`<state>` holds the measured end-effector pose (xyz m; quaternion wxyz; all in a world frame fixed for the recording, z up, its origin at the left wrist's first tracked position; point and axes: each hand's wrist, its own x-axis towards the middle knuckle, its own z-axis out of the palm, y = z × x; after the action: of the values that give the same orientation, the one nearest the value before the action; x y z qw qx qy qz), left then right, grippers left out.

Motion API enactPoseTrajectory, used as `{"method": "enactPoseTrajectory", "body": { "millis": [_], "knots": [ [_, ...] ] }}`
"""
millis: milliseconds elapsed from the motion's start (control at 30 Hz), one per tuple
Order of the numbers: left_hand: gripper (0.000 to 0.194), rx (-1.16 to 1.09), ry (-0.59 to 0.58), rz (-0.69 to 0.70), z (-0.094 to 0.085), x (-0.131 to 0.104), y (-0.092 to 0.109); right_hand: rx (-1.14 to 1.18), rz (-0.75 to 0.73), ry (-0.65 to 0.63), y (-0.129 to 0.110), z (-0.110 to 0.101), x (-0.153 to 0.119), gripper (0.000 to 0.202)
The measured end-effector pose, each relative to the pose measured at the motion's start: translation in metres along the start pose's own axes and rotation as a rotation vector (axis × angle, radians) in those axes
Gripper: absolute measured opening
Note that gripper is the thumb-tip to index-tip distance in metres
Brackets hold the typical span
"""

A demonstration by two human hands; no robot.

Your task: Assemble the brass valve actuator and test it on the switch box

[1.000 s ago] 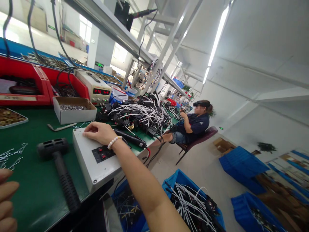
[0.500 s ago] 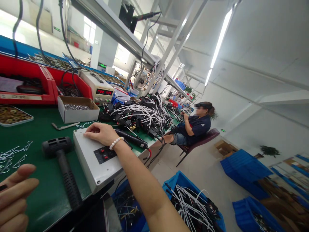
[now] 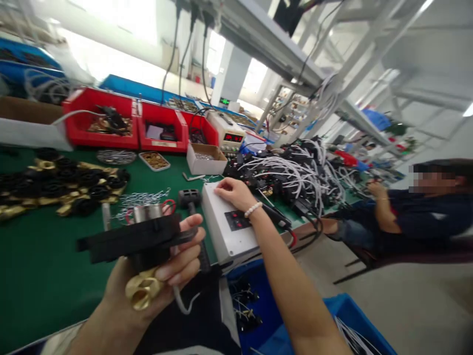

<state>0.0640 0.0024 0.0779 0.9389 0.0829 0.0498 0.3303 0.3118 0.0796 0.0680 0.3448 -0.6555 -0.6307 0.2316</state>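
My left hand [image 3: 177, 273] is wrapped round a valve assembly [image 3: 136, 239], tilted above the bench's near edge. It has a black plastic body, a silver cylinder on top with red wire by it, and a brass fitting [image 3: 143, 290] below; a pale cable hangs underneath. At the far end of a white control box [image 3: 218, 222] with red switches, my right hand [image 3: 236, 193] rests with fingertips pinched. Whether anything sits between those fingertips is hidden. A black mallet [image 3: 189, 198] lies between the box and my left hand, its handle partly covered.
Metal clips [image 3: 142, 199] and black-and-brass valve parts [image 3: 74, 182] lie on the green bench. Red bins [image 3: 162, 143], a small carton [image 3: 207, 165] and a power supply [image 3: 225, 133] stand behind. White-cabled parts [image 3: 291, 167] are heaped rightward, near a seated person [image 3: 417, 217]. Blue crates [image 3: 351, 315] stand below.
The view has swung left. My left hand has come further into sight, with the valve assembly now visible in it. My right hand stays at the far end of the control box.
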Motion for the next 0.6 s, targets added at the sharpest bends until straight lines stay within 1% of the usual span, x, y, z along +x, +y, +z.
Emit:
{"method": "enactPoseTrajectory", "body": {
  "millis": [33, 100, 267, 433, 533, 600],
  "knots": [
    [0.028, -0.014, -0.052, 0.006, 0.001, 0.001, -0.001, 0.010, -0.007, 0.003, 0.001, 0.000, 0.001, 0.010],
    [0.029, -0.037, -0.077, 0.017, 0.002, 0.004, -0.003, 0.022, -0.015, 0.004, 0.003, 0.000, 0.003, 0.011],
    [0.030, -0.007, -0.056, 0.007, 0.002, 0.006, -0.004, 0.017, -0.019, 0.004, 0.004, -0.001, 0.003, 0.014],
    [0.038, -0.004, -0.029, 0.038, 0.004, 0.004, -0.004, 0.010, -0.031, -0.008, 0.004, -0.002, 0.002, 0.017],
    [0.032, -0.020, 0.038, 0.066, 0.008, 0.006, -0.004, 0.028, -0.033, -0.024, 0.004, -0.002, 0.001, 0.019],
    [0.037, -0.033, 0.130, 0.085, 0.012, 0.009, -0.004, 0.052, -0.031, -0.035, 0.004, -0.002, 0.001, 0.019]
  ]
}}
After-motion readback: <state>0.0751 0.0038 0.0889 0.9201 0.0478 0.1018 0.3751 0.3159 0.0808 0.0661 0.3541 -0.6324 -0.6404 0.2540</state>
